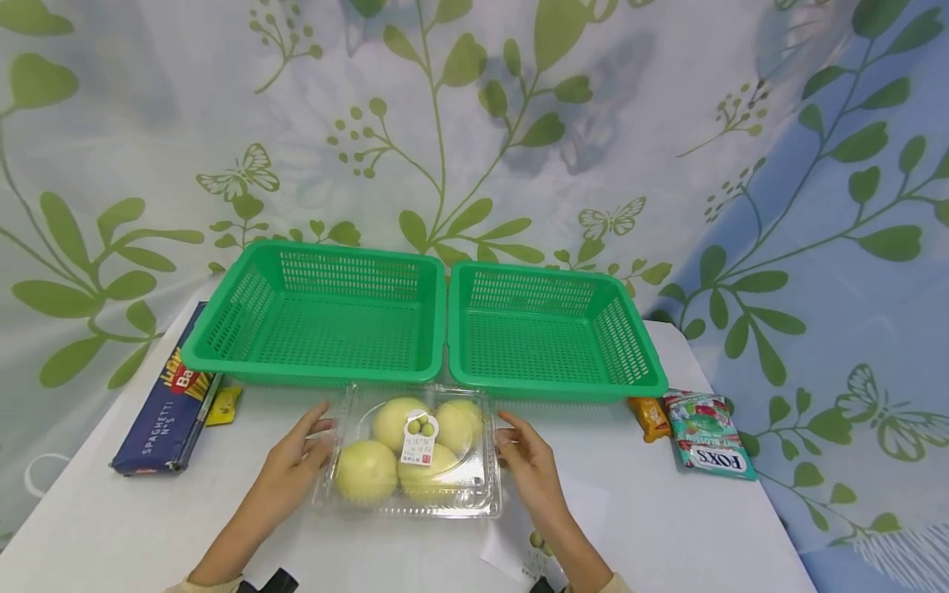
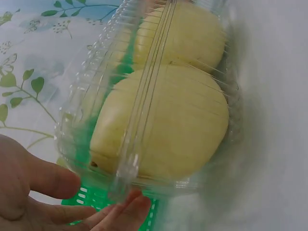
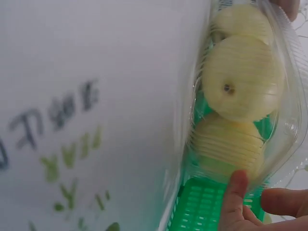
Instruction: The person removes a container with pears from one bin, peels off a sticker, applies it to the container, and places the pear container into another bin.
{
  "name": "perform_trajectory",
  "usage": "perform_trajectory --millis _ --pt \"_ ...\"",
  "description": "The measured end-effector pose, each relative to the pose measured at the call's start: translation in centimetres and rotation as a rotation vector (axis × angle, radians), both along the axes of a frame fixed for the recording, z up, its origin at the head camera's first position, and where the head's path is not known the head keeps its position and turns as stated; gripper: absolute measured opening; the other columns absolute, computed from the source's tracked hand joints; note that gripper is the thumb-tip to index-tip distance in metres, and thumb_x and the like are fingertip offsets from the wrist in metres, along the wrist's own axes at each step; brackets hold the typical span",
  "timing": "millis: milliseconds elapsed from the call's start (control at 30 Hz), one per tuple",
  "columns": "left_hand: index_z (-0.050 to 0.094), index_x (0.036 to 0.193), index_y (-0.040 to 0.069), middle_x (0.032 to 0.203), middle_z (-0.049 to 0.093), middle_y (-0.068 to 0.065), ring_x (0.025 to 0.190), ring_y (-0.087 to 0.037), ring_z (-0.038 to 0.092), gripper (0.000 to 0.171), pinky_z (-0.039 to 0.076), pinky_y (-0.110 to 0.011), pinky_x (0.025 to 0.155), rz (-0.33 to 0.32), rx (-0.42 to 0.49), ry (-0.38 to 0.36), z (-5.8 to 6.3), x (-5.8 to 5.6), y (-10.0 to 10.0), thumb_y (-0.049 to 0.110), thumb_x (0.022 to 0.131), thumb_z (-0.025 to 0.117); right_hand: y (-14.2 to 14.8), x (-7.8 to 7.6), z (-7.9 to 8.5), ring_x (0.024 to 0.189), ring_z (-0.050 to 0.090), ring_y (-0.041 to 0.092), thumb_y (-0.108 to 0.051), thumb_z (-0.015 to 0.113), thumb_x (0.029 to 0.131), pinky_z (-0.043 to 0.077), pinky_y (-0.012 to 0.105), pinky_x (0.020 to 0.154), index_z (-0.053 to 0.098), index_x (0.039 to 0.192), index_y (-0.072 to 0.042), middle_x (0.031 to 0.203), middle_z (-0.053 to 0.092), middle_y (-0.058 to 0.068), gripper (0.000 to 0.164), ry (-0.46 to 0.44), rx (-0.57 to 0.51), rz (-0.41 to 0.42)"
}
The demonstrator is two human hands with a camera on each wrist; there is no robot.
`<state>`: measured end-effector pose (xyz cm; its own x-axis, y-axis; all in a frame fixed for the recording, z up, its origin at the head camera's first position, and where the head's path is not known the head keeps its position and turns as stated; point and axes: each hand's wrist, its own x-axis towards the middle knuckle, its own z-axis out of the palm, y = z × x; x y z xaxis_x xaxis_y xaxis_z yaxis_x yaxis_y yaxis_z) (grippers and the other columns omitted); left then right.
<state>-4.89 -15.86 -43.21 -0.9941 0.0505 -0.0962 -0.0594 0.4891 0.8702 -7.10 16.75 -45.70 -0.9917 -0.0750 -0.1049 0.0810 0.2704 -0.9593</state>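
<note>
A clear plastic clamshell box [image 1: 482, 494] holds several pale yellow round fruits [image 1: 366, 471]; a white label [image 1: 418, 449] with a green fruit picture is on its lid. My left hand [image 1: 295, 457] is at its left side with fingers loosely spread, and in the left wrist view the fingertips [image 2: 139, 204] are right at the box's edge. On the opposite side is my right hand [image 1: 532, 465]; in the right wrist view its index finger [image 3: 236, 192] extends to the box wall, the thumb apart from it. Neither hand has fingers wrapped around the box.
Two green baskets [image 1: 334, 375] [image 1: 556, 387] stand side by side behind the box. At left are a blue spaghetti pack [image 1: 159, 420] and a small yellow packet [image 1: 224, 406]. An orange packet [image 1: 650, 418] and a Fox's candy bag [image 1: 708, 432] lie at right. A printed white sheet [image 1: 511, 552] is near my right forearm.
</note>
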Motion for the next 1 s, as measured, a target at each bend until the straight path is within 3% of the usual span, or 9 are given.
perform_trajectory --millis 100,200,300,433,1000 --pt "0.034 0.154 -0.001 0.137 0.057 -0.028 0.112 -0.033 0.068 0.056 0.059 -0.024 0.078 0.031 -0.001 -0.03 -0.3 -0.1 -0.2 0.003 0.101 0.049 0.1 0.0 0.1 0.092 0.059 0.015 -0.013 0.055 0.102 0.056 0.029 0.082 0.043 0.15 -0.008 0.111 0.061 0.012 0.05 -0.051 -0.056 -0.039" --pt "0.04 0.151 -0.001 0.125 0.062 -0.024 0.095 -0.017 0.068 0.056 0.057 -0.021 0.069 0.049 0.008 -0.073 -0.5 -0.3 -0.4 0.0 0.097 0.053 0.2 0.2 0.1 0.087 0.059 0.014 -0.013 0.057 0.101 0.056 0.028 0.078 0.044 0.149 -0.007 0.104 0.06 0.007 0.05 -0.12 -0.1 -0.04" --pt "0.041 0.15 -0.004 0.116 0.06 -0.02 0.082 -0.008 0.063 0.057 0.057 -0.023 0.066 0.042 0.042 -0.122 -0.7 -0.3 -0.5 -0.001 0.095 0.054 0.4 0.5 0.1 0.086 0.059 0.015 -0.014 0.057 0.1 0.055 0.029 0.075 0.046 0.148 -0.005 0.1 0.059 0.004 0.049 -0.169 -0.13 -0.016" --pt "0.04 0.149 -0.006 0.113 0.058 -0.018 0.078 -0.006 0.061 0.056 0.057 -0.024 0.065 0.028 0.073 -0.144 -0.9 -0.3 -0.6 -0.001 0.095 0.053 0.5 0.8 0.2 0.085 0.06 0.017 -0.016 0.056 0.101 0.055 0.029 0.074 0.044 0.148 -0.003 0.099 0.059 0.004 0.05 -0.188 -0.135 0.009" --pt "0.04 0.15 -0.005 0.115 0.058 -0.017 0.082 -0.008 0.061 0.055 0.056 -0.024 0.065 0.019 0.072 -0.151 -0.7 -0.4 -0.2 0.001 0.097 0.053 0.7 1.6 1.0 0.087 0.058 0.015 -0.017 0.058 0.101 0.054 0.03 0.075 0.046 0.148 -0.006 0.099 0.057 0.002 0.049 -0.179 -0.159 -0.027"
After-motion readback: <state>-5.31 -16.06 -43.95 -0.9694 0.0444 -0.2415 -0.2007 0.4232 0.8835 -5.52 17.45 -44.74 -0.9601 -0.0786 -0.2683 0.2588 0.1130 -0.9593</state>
